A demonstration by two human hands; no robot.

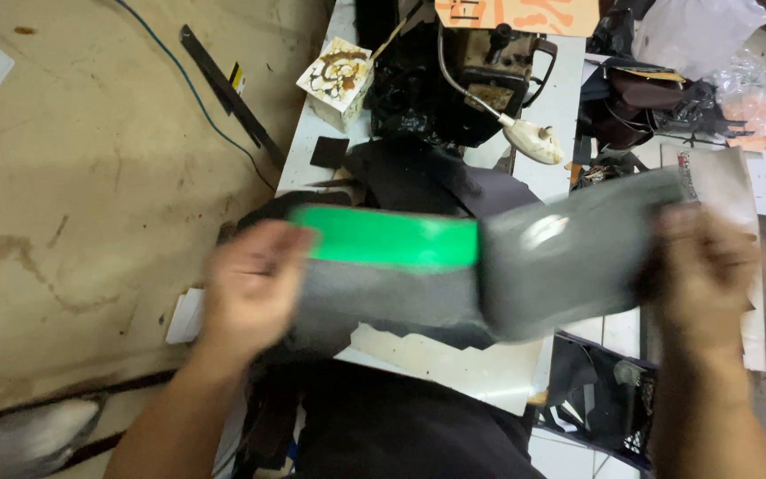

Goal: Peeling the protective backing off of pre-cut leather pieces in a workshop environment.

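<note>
Your left hand [250, 288] and right hand [707, 257] each grasp an end of the grey sheet with a green band [454, 266], held above the white desk's [454, 364] front edge; it looks blurred, so your grip may slip; the sheet could snag the black sewing machine [480, 71] behind.

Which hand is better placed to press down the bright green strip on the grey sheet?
Left, probably: the left hand grips beside the green strip; the right hand holds the grey sheet's far end.

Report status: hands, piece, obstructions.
Left hand and right hand grip the ends of a grey piece with a green strip. Held above table, sewing machine behind.
</note>
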